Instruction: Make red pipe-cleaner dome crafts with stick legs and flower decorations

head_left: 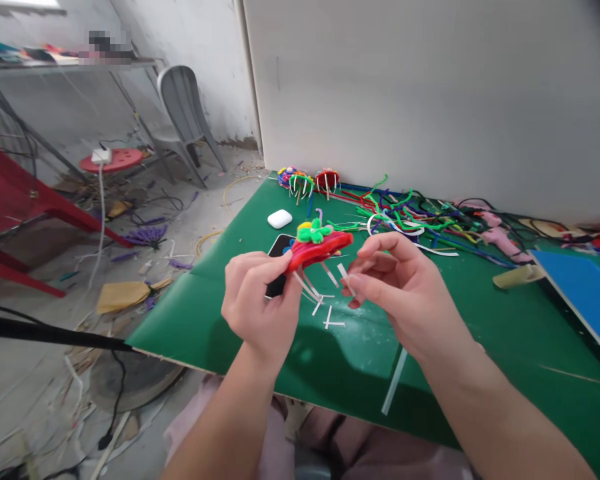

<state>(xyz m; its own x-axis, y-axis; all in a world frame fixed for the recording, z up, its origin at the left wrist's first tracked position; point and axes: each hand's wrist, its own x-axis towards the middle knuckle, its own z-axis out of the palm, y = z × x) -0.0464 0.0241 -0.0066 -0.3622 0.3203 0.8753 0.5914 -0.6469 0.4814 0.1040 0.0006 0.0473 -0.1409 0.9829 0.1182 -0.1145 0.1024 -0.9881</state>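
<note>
My left hand (pixel 260 300) pinches the edge of a small red pipe-cleaner umbrella (pixel 325 248) with a green flower on top, holding it tilted above the table. Several thin white strips hang from its underside. Just to the right, my right hand (pixel 405 287) pinches a short white paper strip (pixel 343 270) between thumb and finger, its free end near the red rim. Below the hands, a few white strip pieces (pixel 334 325) lie on the green table (pixel 300 363). Partly behind my left hand lies a dark phone (pixel 275 285).
A white earbud case (pixel 280 219) sits near the left edge. Small finished umbrellas (pixel 327 180) stand at the back beside tangled pipe cleaners (pixel 395 207). A glue stick (pixel 394 383) lies near the front, a blue board (pixel 585 293) at right. A grey chair (pixel 180 100) stands beyond.
</note>
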